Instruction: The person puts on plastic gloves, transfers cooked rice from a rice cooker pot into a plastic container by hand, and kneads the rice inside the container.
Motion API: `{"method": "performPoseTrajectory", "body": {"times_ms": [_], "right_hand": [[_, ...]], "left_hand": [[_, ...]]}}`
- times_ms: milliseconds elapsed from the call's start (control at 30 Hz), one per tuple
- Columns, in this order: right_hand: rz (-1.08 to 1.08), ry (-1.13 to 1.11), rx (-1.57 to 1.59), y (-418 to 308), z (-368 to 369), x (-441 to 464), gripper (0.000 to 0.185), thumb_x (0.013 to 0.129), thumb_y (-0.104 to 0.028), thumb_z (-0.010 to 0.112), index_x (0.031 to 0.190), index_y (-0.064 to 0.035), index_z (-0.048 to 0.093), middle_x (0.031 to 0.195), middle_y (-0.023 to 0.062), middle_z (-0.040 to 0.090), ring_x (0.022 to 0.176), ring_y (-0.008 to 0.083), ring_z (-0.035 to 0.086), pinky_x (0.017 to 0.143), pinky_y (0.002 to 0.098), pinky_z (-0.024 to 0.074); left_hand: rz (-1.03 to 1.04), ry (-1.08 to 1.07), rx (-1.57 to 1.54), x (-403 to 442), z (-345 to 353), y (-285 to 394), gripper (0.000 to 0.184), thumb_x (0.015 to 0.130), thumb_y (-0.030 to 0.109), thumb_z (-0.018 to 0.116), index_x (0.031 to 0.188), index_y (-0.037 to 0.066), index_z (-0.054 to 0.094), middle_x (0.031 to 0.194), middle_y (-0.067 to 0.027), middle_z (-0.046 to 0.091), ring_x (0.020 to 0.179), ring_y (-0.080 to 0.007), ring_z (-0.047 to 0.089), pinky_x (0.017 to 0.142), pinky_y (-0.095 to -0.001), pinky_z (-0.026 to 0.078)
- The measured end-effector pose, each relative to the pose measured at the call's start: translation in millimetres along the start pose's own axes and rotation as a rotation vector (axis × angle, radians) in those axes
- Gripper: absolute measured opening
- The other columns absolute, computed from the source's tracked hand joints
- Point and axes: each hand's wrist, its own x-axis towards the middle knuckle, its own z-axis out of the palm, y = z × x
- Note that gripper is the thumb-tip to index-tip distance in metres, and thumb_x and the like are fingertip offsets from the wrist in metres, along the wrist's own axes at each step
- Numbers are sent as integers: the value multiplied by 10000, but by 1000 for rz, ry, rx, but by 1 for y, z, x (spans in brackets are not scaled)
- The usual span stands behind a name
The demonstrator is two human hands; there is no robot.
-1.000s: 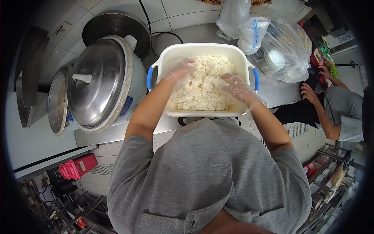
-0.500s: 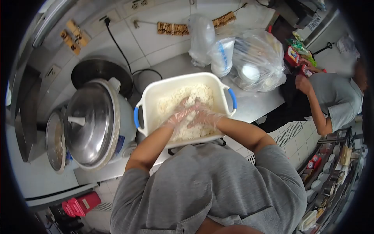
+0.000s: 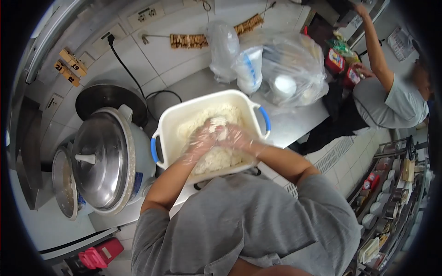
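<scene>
A white tub (image 3: pixel 168 124) with blue handle grips holds a bed of white cooked rice (image 3: pixel 216 161). Both hands wear thin clear plastic gloves. My left hand (image 3: pixel 201 139) and my right hand (image 3: pixel 235 138) are cupped together over the middle of the tub, closed round a clump of rice (image 3: pixel 218 123) that shows between them. Motion blurs the right glove somewhat. The undersides of both hands are hidden.
To the left stand a large rice cooker (image 3: pixel 103 158) with a metal lid and a second round lid (image 3: pixel 64 184). Plastic bags (image 3: pixel 294 69) lie on the steel counter (image 3: pixel 290 122) at right. A co-worker (image 3: pixel 386 101) stands beyond, near a rack (image 3: pixel 386 198).
My hands have come up from the rice with a clump between them. The view has shifted slightly, and the co-worker has raised one arm.
</scene>
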Motion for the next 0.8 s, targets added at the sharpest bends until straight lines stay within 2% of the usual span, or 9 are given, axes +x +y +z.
{"method": "performPoseTrajectory", "body": {"times_ms": [100, 167, 333, 367, 433, 533, 633, 733, 800], "right_hand": [[-9, -21, -220, -28, -12, 5, 680, 808, -415, 814, 1326, -57, 555, 1114, 145, 705, 1080, 252, 658, 968, 359, 511], [99, -106, -305, -37, -18, 3, 612, 841, -410, 785, 1299, -59, 580, 1118, 145, 700, 1070, 250, 658, 960, 365, 513], [-62, 142, 326, 10, 20, 17, 415, 990, -339, 600, 1284, -47, 606, 1213, 131, 680, 1126, 241, 632, 1000, 364, 480], [-53, 138, 335, -1, 16, 14, 415, 990, -339, 600, 1284, -47, 606, 1213, 131, 680, 1126, 241, 632, 1000, 364, 480], [305, 248, 179, -43, 0, 20, 376, 1027, -237, 522, 1354, -56, 564, 1307, 133, 636, 1201, 247, 596, 1066, 364, 439], [-294, 362, -373, 62, 23, 40, 462, 983, -298, 533, 1383, -67, 537, 1357, 129, 602, 1249, 299, 562, 1064, 407, 434], [162, 147, -253, -33, -20, 19, 539, 962, -248, 574, 1455, -70, 448, 1403, 160, 559, 1289, 313, 535, 1085, 425, 419], [475, -43, -62, -46, -32, 21, 664, 898, -269, 693, 1471, -76, 416, 1401, 200, 544, 1310, 339, 518, 1089, 427, 416], [383, -90, -87, -47, -42, 15, 778, 830, -297, 769, 1477, -73, 398, 1387, 223, 546, 1313, 360, 512, 1092, 427, 413]], "left_hand": [[333, 247, 67, 28, 30, -65, 558, 963, 431, 614, 1366, 54, 531, 998, -233, 719, 903, -378, 701, 829, -476, 539], [-110, 199, -287, 35, 26, -54, 547, 988, 491, 559, 1257, 18, 614, 968, -229, 718, 869, -353, 703, 801, -466, 545], [-450, 67, -380, 19, 13, -18, 602, 1052, 515, 409, 1342, 20, 590, 1095, -209, 701, 1009, -277, 656, 921, -406, 509], [-159, 207, -213, 31, 41, -48, 576, 1068, 480, 381, 1383, 29, 555, 1185, -199, 671, 1085, -269, 624, 968, -396, 479], [-44, 232, -61, 26, 46, -46, 499, 1053, 386, 397, 1393, 48, 536, 1181, -186, 662, 1076, -259, 616, 960, -396, 477], [-63, 130, 184, 8, 27, -17, 423, 1030, 246, 421, 1408, 75, 509, 1176, -167, 648, 1062, -245, 604, 947, -396, 474], [-46, 46, 365, 0, -1, 9, 417, 1008, 105, 445, 1423, 103, 482, 1171, -147, 634, 1049, -231, 592, 934, -396, 470], [-254, -112, -90, 9, -15, 2, 325, 933, 60, 547, 1253, 115, 520, 1048, -137, 565, 930, -241, 561, 868, -411, 469], [139, 235, -378, 39, 23, -79, 345, 851, 111, 679, 1141, 121, 493, 1035, -125, 513, 950, -267, 546, 867, -428, 467]]}}
